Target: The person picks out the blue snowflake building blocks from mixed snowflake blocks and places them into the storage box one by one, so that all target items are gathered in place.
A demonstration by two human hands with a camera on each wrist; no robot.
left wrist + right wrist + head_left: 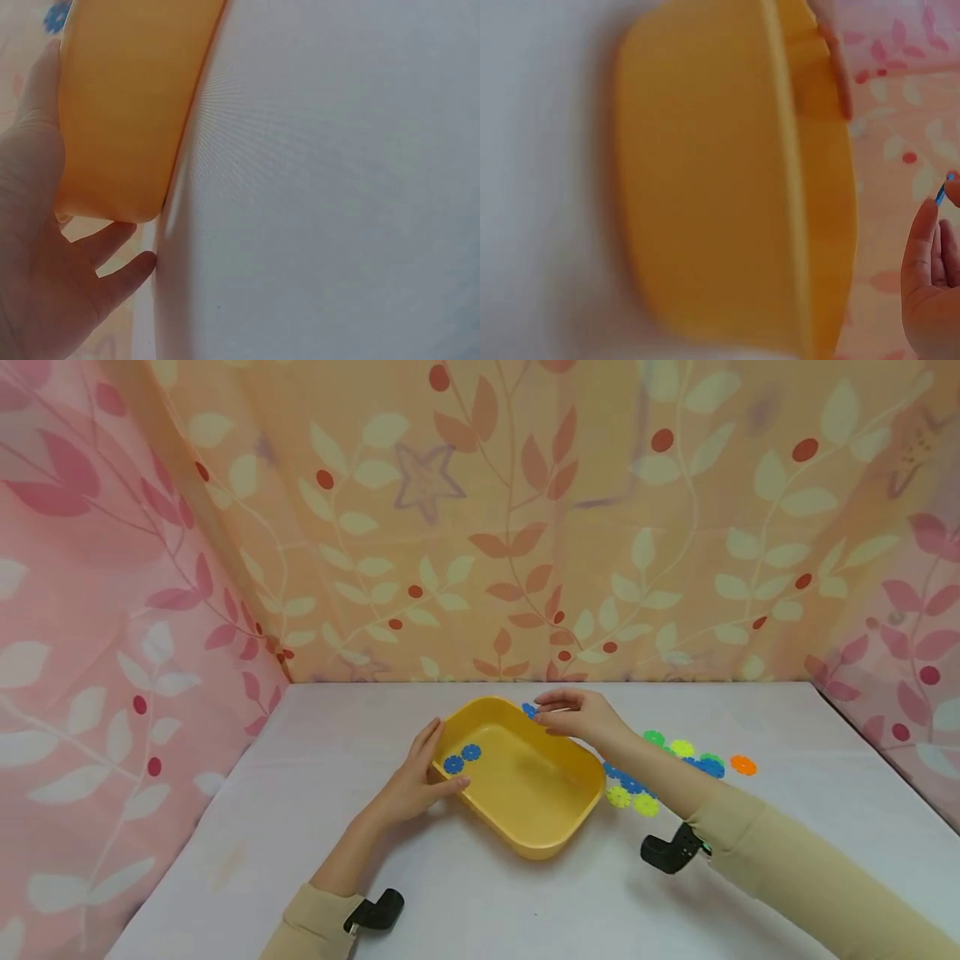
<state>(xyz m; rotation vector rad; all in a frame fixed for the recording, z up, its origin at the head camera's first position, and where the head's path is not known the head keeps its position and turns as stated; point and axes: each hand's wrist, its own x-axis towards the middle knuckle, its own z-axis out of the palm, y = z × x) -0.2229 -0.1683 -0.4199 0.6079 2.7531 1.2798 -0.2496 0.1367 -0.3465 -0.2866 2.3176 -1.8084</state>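
A yellow plastic basin [525, 785] stands on the table, turned at an angle. Two blue notched discs [453, 764] lie inside it near the left corner. My left hand [420, 777] grips the basin's left end, thumb over the near rim and fingers along the far side; the left wrist view shows it against the basin's wall [135, 105]. Above the far right rim, my right hand [577, 714] pinches a blue disc [529, 711] between thumb and fingertips. The right wrist view shows that blue disc [941, 193] edge-on, apart from the basin.
Right of the basin lie several loose discs: blue ones [632, 784], yellow ones [647, 805], green ones [654, 737] and an orange one [743, 765]. The right forearm passes over part of them. A white cloth [480, 910] covers the table; patterned curtains [480, 527] hang behind and at the sides.
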